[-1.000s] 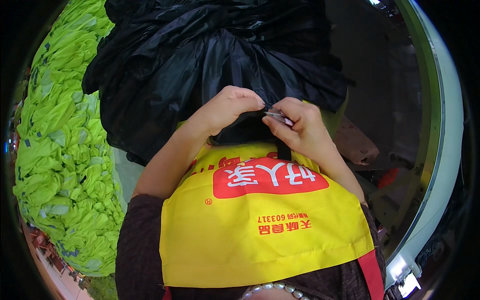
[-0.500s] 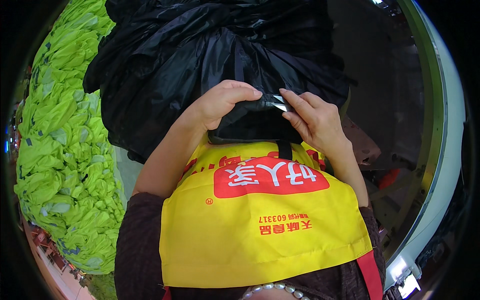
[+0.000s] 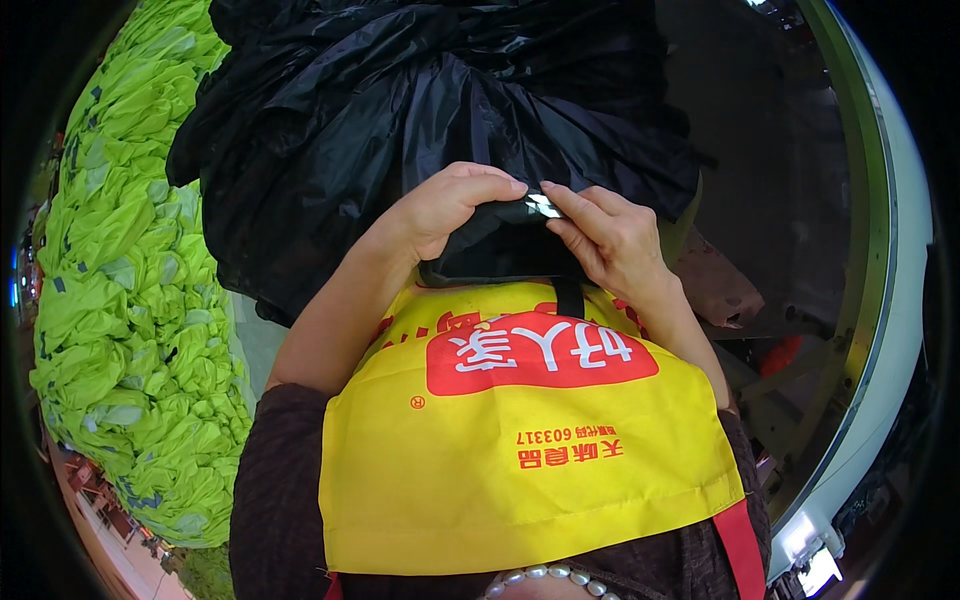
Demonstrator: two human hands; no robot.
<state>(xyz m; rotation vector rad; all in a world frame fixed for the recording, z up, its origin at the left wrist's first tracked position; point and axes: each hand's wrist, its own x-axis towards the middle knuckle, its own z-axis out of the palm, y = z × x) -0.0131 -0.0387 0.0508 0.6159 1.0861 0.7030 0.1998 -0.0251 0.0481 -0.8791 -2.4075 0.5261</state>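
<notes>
Shiny black fabric lies gathered in folds in front of me, its near edge reaching my lap. My left hand pinches that edge between thumb and fingers. In my right hand is a small pair of thread snips, gripped between thumb and fingers. Two short bright blades point left, right beside my left thumb tip and against the fabric edge. The snips' handle is hidden in my right hand. Whether a thread lies between the blades is too small to tell.
A tall heap of bright green fabric pieces stands along the left. My yellow apron covers my front. At the right are a rusty brown metal plate, a red object and a pale curved-looking table edge.
My right hand has moved slightly left, bringing the snips' blades up to my left thumb. The blades look closer together. My left hand has barely moved.
</notes>
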